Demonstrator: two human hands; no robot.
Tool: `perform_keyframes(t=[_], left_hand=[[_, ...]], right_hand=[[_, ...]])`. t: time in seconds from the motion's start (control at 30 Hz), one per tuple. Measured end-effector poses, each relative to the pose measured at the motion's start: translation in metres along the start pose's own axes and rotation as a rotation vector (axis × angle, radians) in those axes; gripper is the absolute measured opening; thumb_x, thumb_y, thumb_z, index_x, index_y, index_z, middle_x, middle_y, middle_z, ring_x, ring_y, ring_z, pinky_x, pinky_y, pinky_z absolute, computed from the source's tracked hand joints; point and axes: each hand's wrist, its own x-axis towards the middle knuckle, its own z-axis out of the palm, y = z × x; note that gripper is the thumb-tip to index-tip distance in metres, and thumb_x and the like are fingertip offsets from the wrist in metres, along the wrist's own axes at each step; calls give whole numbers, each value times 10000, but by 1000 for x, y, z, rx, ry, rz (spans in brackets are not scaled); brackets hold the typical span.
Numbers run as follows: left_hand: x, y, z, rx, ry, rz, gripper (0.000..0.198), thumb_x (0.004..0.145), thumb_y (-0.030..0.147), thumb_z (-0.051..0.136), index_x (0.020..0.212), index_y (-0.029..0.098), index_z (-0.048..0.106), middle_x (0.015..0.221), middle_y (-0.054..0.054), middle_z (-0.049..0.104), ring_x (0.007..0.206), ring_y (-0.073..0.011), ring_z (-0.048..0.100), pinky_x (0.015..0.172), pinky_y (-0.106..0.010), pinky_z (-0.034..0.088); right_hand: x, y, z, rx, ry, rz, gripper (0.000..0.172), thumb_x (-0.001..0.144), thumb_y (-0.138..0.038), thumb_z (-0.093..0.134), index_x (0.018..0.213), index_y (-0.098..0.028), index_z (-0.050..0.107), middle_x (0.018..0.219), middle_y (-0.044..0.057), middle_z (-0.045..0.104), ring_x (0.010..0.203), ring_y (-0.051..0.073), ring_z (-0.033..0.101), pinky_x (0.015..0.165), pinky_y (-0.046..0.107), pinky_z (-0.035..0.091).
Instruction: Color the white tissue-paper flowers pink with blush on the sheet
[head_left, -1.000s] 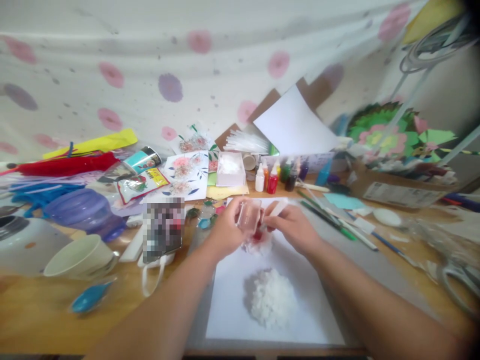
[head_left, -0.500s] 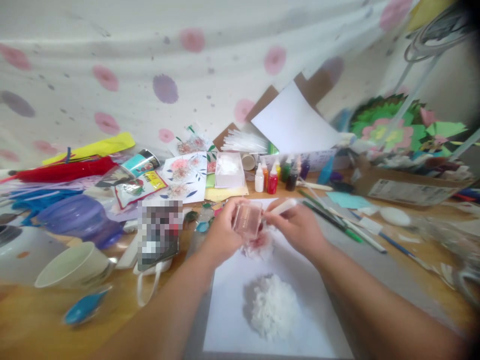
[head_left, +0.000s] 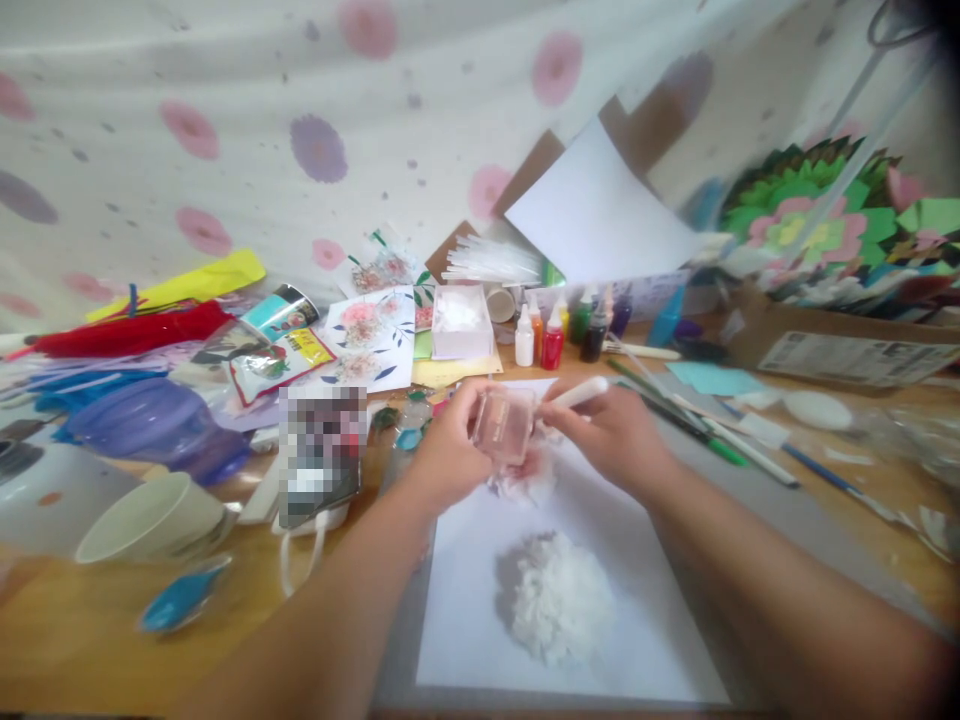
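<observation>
My left hand (head_left: 450, 450) is closed round a small clear, pinkish box (head_left: 504, 428), tilted above the paper. In my right hand (head_left: 611, 435) is a white-handled brush (head_left: 581, 392), pinched between the fingers; its tip is hidden by the box. Below the box, a white ruffled flower (head_left: 525, 478) with a reddish-pink centre rests on a white sheet of paper (head_left: 480, 640). Nearer to me, a plain white ruffled flower (head_left: 562, 598) lies on the same sheet, touched by neither hand.
Small paint bottles (head_left: 551, 345) and a white box (head_left: 460, 325) stand behind my hands. At left are a pale cup (head_left: 154, 520), a blue packet (head_left: 184, 597) and a phone (head_left: 321, 460) with pixelated screen. Pens (head_left: 705, 435) lie at right. A cardboard box (head_left: 847, 350) stands further right.
The view has shifted slightly. Both hands still hold the box and the brush over the pink-centred flower, with little change in their pose.
</observation>
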Motion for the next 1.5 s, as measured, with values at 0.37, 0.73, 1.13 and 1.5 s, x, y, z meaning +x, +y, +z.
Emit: perform_keyframes(t=[0.37, 0.73, 1.13, 1.5], left_hand=[[4, -2, -2, 43, 19, 29, 582, 590, 179, 762, 1106, 232, 499, 1045, -37, 638, 943, -217, 623, 757, -294, 483], [7, 3, -10, 4, 179, 27, 588, 522, 63, 594, 1078, 236, 519, 991, 1, 634, 941, -206, 614, 731, -264, 466], [9, 4, -16, -136, 315, 56, 645, 453, 30, 509, 1063, 240, 519, 942, 16, 641, 873, -198, 613, 619, -237, 430], [-19, 21, -18, -299, 226, 33, 621, 448, 32, 486, 1035, 231, 534, 1026, 5, 616, 1046, -222, 564, 643, -210, 431]], right_hand=[[1, 2, 7, -65, -92, -13, 117, 780, -261, 599, 710, -192, 663, 679, -10, 671, 605, 128, 577, 584, 239, 406], [3, 6, 2, -196, -144, 45, 159, 780, -260, 595, 655, -191, 666, 611, -4, 644, 564, 134, 559, 521, 241, 362], [1, -3, 3, -221, -138, 61, 187, 774, -322, 582, 660, -192, 655, 616, 12, 641, 566, 150, 557, 538, 265, 378], [-70, 7, -33, 532, 600, 217, 235, 742, -396, 703, 755, -177, 620, 606, 4, 619, 554, 128, 561, 536, 249, 449]])
